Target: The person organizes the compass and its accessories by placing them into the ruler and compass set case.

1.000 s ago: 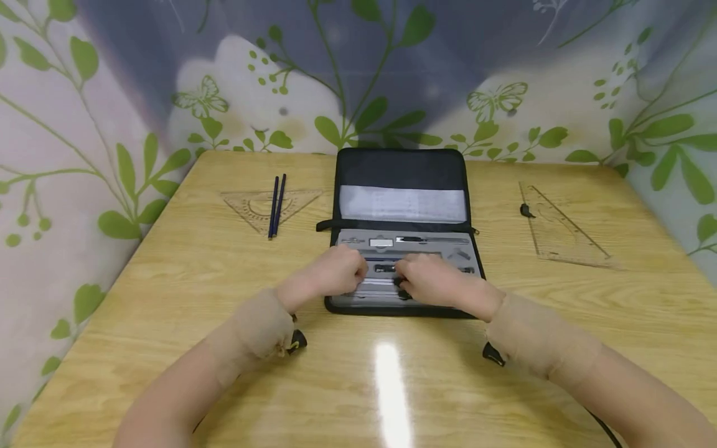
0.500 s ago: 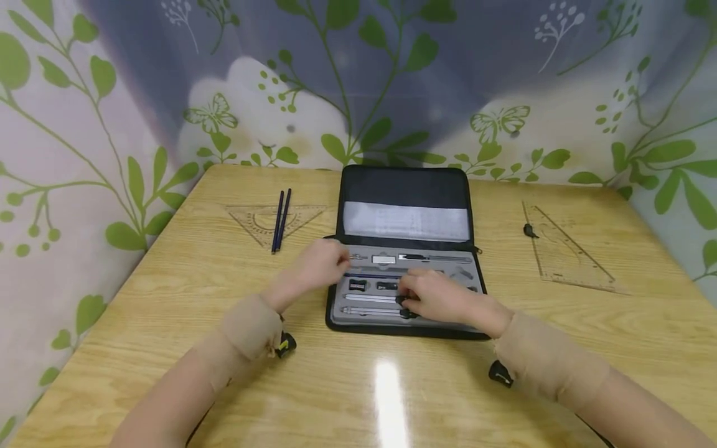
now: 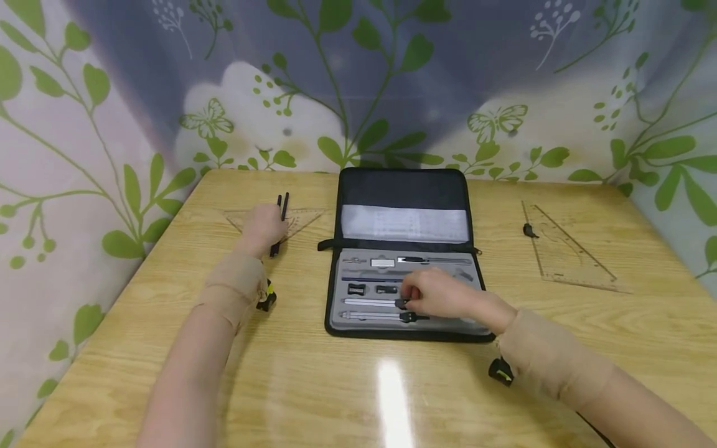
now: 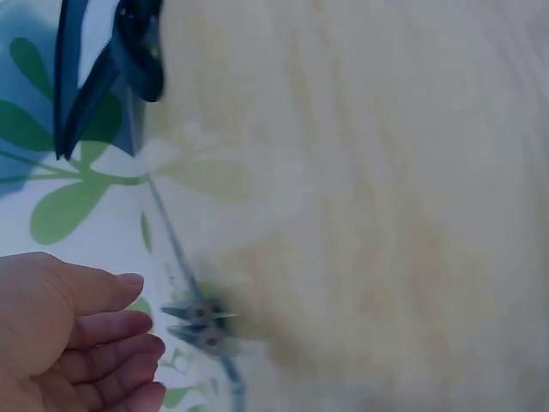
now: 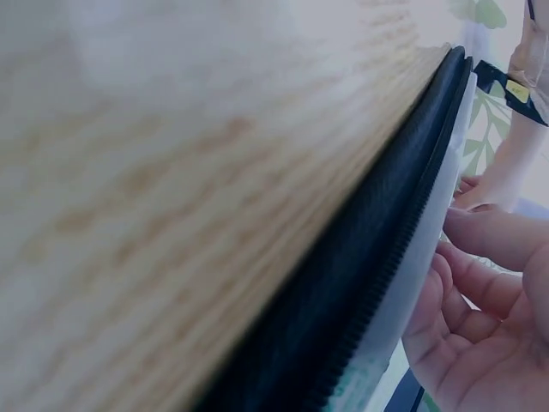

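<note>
An unzipped black case (image 3: pixel 333 320) lies spread on the table, its grey foam tray holding drawing tools. Among them are two silver compasses, an upper compass (image 3: pixel 370 302) and a lower compass (image 3: pixel 381 316), plus a small black sharpener (image 3: pixel 356 289), a white eraser (image 3: pixel 383 263), a cutter knife (image 3: pixel 434 260) and a dark blue pencil (image 3: pixel 371 279). My right hand (image 3: pixel 439 292) is over the tray, loosely bent fingers by the upper compass's black head. My left hand (image 3: pixel 264 227) hovers at two dark pencils (image 3: pixel 285 204), covering their middles; in the left wrist view its fingers are relaxed.
Under the pencils lies a clear set square (image 3: pixel 305 216) with a protractor arc. At the right is another clear set square (image 3: pixel 568 267), with a small black piece (image 3: pixel 529 231) on its edge. A patterned curtain (image 3: pixel 370 81) stands behind the wooden table (image 3: pixel 313 386).
My left hand has moved from the tray, left and away from me, to the two pencils. My right hand has stayed near the upper compass. The camera has tilted slightly.
</note>
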### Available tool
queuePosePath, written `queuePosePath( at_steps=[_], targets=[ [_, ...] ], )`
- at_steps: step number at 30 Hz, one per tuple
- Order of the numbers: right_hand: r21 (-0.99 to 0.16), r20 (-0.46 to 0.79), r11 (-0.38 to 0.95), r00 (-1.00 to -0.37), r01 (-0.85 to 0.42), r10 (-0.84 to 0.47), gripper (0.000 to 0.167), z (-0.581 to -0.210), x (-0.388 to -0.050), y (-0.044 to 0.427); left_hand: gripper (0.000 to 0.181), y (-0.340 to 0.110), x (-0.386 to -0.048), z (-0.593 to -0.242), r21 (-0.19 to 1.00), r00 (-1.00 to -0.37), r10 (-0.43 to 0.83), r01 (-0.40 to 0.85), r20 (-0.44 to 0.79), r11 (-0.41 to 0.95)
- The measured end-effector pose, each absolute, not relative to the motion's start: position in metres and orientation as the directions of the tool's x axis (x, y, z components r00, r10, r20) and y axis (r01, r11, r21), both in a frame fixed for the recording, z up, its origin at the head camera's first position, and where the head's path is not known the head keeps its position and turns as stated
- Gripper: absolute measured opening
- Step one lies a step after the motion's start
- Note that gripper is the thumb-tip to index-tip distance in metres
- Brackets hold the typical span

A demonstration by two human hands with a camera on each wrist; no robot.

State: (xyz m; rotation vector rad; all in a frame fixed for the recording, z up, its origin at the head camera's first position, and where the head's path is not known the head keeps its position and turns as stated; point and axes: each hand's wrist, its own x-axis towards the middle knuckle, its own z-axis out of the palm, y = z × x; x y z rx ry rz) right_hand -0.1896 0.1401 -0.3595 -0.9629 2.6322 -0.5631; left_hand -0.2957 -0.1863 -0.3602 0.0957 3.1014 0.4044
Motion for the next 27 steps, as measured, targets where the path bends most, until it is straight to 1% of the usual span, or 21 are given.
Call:
queuePosePath(
  at_steps=[3,7,11,15,22,24,27],
  targets=[
    [-0.454,-0.121,0.703,-0.744,-0.547,-0.657,0.012,-0.359,-0.188,0.142,0.021,-0.187,-0.297,-0.364,0.238,-0.998,0.048,0.037,-0.038,0.971],
    [-0.445,-0.117,0.713,-0.754,-0.543,-0.647,0.013,-0.358,-0.186,0.146,0.021,-0.187,-0.299,-0.368,0.218,-0.999,0.029,0.021,-0.035,0.976],
    [-0.429,-0.106,0.714,-0.754,-0.554,-0.648,0.011,-0.359,-0.185,0.150,0.024,-0.187,-0.300,-0.371,0.232,-0.999,0.022,0.010,-0.046,0.973],
    [-0.439,-0.098,0.702,-0.747,-0.560,-0.657,0.009,-0.362,-0.183,0.151,0.026,-0.186,-0.299,-0.374,0.257,-0.998,0.004,-0.014,-0.067,0.966],
    [-0.440,-0.098,0.705,-0.750,-0.557,-0.654,0.009,-0.362,-0.183,0.150,0.025,-0.180,-0.296,-0.371,0.301,-0.995,-0.048,-0.074,-0.091,0.951],
    [-0.441,-0.097,0.705,-0.752,-0.555,-0.652,0.010,-0.361,-0.183,0.150,0.027,-0.180,-0.295,-0.369,0.313,-0.996,-0.049,-0.072,-0.079,0.947],
    [-0.442,-0.084,0.703,-0.755,-0.557,-0.650,0.009,-0.361,-0.183,0.152,0.032,-0.179,-0.290,-0.364,0.334,-0.998,-0.006,-0.024,-0.056,0.942]
  ],
)
